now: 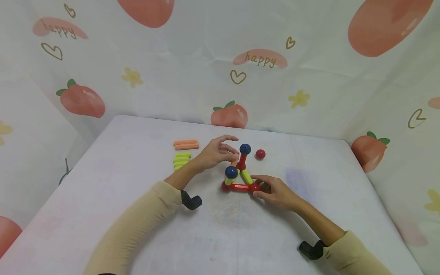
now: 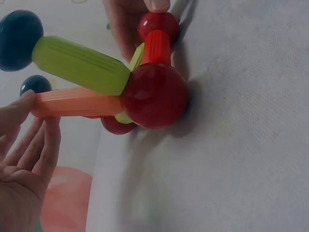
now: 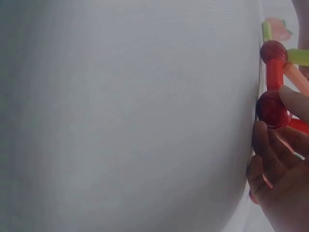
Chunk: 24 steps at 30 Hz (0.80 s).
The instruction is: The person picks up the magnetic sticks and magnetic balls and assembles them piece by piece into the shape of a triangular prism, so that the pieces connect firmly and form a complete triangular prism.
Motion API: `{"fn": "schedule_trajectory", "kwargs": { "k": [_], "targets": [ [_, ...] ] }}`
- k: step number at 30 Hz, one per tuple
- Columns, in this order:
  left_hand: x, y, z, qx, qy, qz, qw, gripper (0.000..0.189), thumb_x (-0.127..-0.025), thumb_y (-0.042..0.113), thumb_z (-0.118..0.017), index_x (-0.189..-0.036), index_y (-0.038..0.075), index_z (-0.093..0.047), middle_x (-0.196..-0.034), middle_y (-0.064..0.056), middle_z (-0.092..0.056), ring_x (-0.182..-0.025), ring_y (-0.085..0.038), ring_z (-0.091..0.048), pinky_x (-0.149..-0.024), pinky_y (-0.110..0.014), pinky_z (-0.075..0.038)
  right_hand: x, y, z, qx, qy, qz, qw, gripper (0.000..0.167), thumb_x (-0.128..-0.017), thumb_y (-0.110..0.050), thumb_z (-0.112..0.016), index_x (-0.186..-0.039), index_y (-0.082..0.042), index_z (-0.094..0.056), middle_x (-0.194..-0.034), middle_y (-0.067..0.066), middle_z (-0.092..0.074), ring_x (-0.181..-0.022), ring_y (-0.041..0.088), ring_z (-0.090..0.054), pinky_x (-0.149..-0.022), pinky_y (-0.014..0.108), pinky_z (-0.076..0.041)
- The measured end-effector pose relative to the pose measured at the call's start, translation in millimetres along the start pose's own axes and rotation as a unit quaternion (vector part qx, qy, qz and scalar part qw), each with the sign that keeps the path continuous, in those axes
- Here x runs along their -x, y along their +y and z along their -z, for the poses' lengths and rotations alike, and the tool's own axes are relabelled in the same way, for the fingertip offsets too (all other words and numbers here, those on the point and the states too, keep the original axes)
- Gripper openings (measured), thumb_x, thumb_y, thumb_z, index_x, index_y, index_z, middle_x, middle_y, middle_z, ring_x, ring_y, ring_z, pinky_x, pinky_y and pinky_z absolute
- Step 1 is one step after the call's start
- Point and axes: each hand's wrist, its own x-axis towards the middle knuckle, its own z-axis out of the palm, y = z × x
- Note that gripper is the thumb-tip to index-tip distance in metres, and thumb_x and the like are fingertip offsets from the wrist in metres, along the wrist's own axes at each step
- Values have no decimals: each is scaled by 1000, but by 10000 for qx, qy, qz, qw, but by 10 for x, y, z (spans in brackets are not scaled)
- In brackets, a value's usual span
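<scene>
A frame of magnetic-looking rods and balls stands on the table. Its triangular base has red balls at the corners, joined by a red rod (image 1: 240, 187) and yellow-green rods (image 1: 247, 177). Two rods rise from it, a yellow-green one (image 2: 79, 65) and a red one (image 1: 243, 159), each topped by a blue ball (image 1: 231, 172). My left hand (image 1: 216, 152) pinches the upper end of an orange rod (image 2: 79, 102), whose other end meets the front-left red ball (image 2: 154, 95). With thumb and fingers, my right hand (image 1: 276, 193) holds the front-right red ball (image 3: 273, 110).
Behind the frame lies a loose red ball (image 1: 260, 154). Left of it are two orange rods (image 1: 186, 146) and several yellow-green rods (image 1: 182, 160), partly hidden by my left forearm. A patterned cloth (image 1: 192, 76) hangs behind the table (image 1: 103, 183).
</scene>
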Motion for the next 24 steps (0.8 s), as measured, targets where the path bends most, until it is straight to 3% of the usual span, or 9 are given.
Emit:
{"fn": "schedule_trajectory", "kwargs": {
  "k": [4, 8, 14, 18, 24],
  "targets": [
    [-34, -7, -28, -278, 35, 105, 9996, 61, -89, 18, -76, -143, 18, -47, -128, -18, -62, -110, -27, -66, -96, -43, -52, -3, 11, 2, 79, 6, 14, 10000, 56, -91, -23, -73, -139, -1, -55, -106, 5, -68, -85, 15, -61, -73, 24, -54],
    [-79, -10, -50, -438, -27, 117, 9990, 67, -88, 21, -77, -146, 22, -44, -135, -13, -57, -107, -26, -67, -93, -41, -54, -5, 11, 6, 117, 5, 15, 9999, 56, -91, -23, -74, -139, -2, -55, -105, 3, -68, -85, 15, -60, -72, 23, -54],
    [-133, 0, -52, -779, -566, -357, 9947, 68, -91, 12, -73, -151, 18, -42, -150, -9, -47, -102, -24, -69, -93, -36, -54, -2, 14, 8, 130, -17, 40, 9999, 56, -91, -24, -73, -139, -2, -55, -105, 4, -68, -84, 15, -60, -72, 23, -54],
    [-149, 18, -54, -933, -898, -641, 9895, 57, -93, 9, -69, -147, 10, -48, -145, -10, -52, -113, -30, -63, -93, -34, -53, -4, 27, 11, 146, -25, 116, 9998, 55, -91, -23, -73, -138, 0, -55, -107, 5, -68, -84, 15, -60, -72, 23, -53],
    [-144, 27, -56, -824, -961, -674, 9897, 50, -93, 7, -69, -140, 8, -53, -135, -11, -59, -119, -35, -59, -94, -34, -52, -2, 12, 3, 129, -24, 89, 9999, 56, -91, -22, -74, -138, 1, -55, -107, 6, -68, -84, 15, -60, -72, 23, -53]
  ]
}}
